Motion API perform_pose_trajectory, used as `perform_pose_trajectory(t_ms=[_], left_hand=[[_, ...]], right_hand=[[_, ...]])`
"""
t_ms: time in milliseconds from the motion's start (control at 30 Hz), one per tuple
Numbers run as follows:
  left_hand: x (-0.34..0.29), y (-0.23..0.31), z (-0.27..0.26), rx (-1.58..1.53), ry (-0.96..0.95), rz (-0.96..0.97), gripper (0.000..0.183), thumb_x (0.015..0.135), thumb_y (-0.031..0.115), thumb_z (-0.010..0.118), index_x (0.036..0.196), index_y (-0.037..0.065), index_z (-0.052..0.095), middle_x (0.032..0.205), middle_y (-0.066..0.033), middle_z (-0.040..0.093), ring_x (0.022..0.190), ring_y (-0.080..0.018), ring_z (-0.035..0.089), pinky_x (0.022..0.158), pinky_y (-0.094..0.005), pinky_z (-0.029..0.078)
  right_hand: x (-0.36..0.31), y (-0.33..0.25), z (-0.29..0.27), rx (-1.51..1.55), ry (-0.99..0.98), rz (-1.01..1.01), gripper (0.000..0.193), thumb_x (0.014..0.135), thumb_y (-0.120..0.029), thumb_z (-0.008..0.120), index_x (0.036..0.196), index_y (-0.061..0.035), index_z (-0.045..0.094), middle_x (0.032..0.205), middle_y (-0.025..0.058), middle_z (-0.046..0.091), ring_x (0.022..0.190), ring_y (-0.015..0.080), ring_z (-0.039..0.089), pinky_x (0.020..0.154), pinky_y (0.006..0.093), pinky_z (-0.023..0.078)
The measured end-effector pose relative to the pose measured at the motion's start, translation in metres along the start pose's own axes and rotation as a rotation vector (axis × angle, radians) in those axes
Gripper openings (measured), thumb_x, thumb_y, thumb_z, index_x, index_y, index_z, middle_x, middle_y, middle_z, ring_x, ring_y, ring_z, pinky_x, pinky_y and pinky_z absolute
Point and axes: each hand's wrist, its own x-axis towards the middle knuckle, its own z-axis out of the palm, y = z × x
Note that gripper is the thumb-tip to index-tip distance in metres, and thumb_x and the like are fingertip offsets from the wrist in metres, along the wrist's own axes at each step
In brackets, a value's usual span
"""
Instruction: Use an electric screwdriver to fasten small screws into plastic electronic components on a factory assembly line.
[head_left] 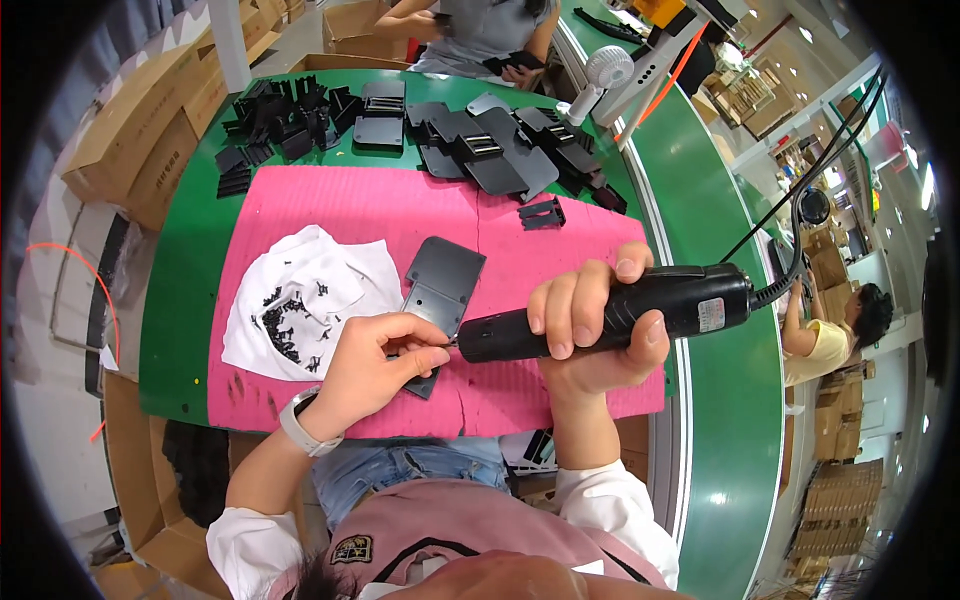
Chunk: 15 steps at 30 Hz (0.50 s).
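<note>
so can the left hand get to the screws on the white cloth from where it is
Probably yes. The left hand is pinched at the tip of the electric screwdriver, right beside the white cloth. The small black screws lie uncovered just to its left, with nothing between.

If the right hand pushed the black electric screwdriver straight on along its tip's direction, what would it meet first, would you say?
The right hand points the black electric screwdriver leftward. Its tip already sits at the left hand's fingertips, over the black plate. It would likely meet those fingers first, though depth is hard to judge.
</note>
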Motion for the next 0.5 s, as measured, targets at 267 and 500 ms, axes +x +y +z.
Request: perform_pose_trajectory(t_ms=[267, 500], left_hand=[[-0.005, -0.003, -0.001, -0.079, 0.013, -0.033, 0.01, 0.08, -0.001, 0.066, 0.089, -0.005, 0.067, 0.074, -0.0048, 0.064, 0.064, -0.0062, 0.057, 0.058, -0.0195, 0.046], [-0.006, -0.002, -0.006, -0.081, 0.072, 0.109, 0.019, 0.075, 0.0, 0.072, 0.093, -0.002, 0.065, 0.08, -0.0063, 0.065, 0.07, -0.008, 0.059, 0.061, -0.0212, 0.047]], right_hand=[[-0.003, 0.002, -0.003, 0.036, 0.017, -0.033, 0.037, 0.084, -0.038, 0.056, 0.106, -0.0119, 0.042, 0.058, 0.002, 0.046, 0.045, 0.0151, 0.046, 0.054, 0.0338, 0.043], [0.014, 0.004, 0.013, 0.013, 0.091, -0.01, 0.04, 0.088, -0.045, 0.052, 0.107, -0.0097, 0.045, 0.059, -0.0009, 0.041, 0.045, 0.0117, 0.04, 0.054, 0.0305, 0.039]])
